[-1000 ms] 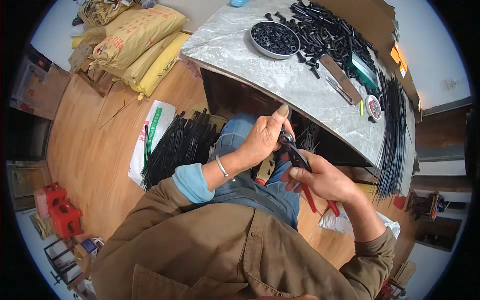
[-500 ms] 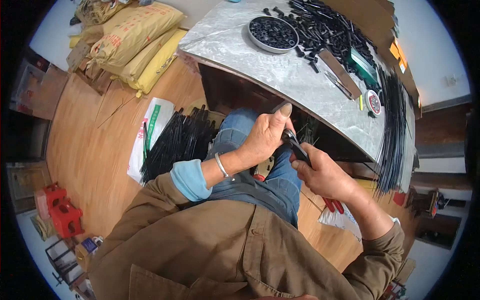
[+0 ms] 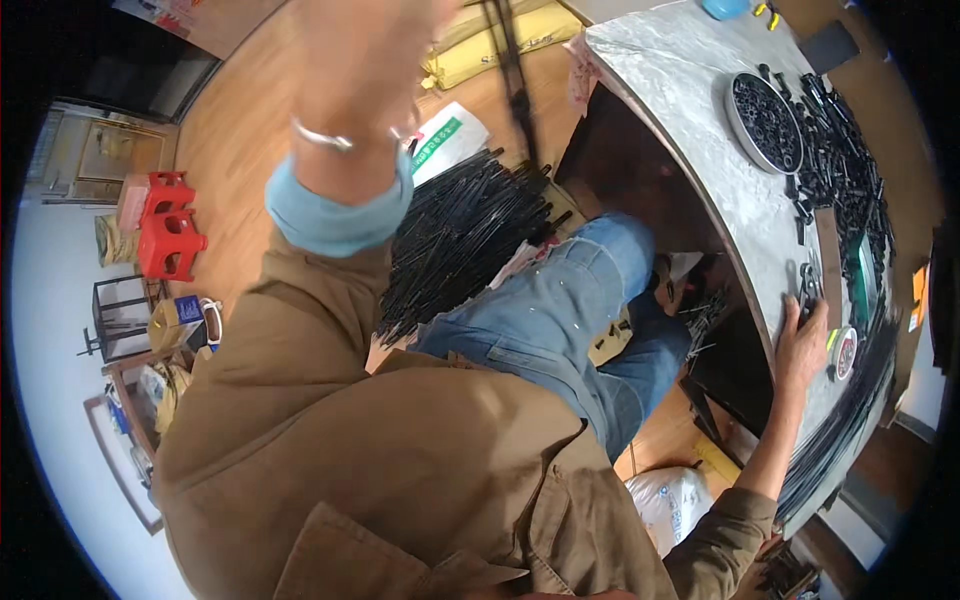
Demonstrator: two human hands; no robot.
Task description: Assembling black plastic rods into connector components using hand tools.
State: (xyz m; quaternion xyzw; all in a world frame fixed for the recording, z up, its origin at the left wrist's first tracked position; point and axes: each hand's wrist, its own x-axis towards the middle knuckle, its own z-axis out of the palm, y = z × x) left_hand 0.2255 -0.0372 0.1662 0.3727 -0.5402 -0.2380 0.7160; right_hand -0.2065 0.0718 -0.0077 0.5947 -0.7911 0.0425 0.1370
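Note:
My left hand [image 3: 375, 45] is raised at the top of the view, blurred and partly cut off, with a silver bangle at the wrist. A long thin dark rod with a thicker dark fitting [image 3: 518, 105] hangs blurred beside it, above the floor pile. Whether my left fingers hold the rod is not visible. My right hand [image 3: 803, 345] rests at the table's near edge, closed around dark-jawed pliers [image 3: 806, 287]. The pliers' jaws point toward a brown strip [image 3: 827, 250], and their handles are hidden in my palm.
On the grey table [image 3: 690, 90] are a round tin [image 3: 738, 115] of small black rings, a heap of black fittings [image 3: 850, 160], a small round container [image 3: 845, 352] and long black rods [image 3: 825, 445]. A pile of black rods [image 3: 460, 240] lies on the floor. Red stools [image 3: 170, 245] stand left.
My hands have parted: the left rose up and away to the left, and the right moved onto the table with the pliers. The view has turned, and the dark rod now hangs near my left hand.

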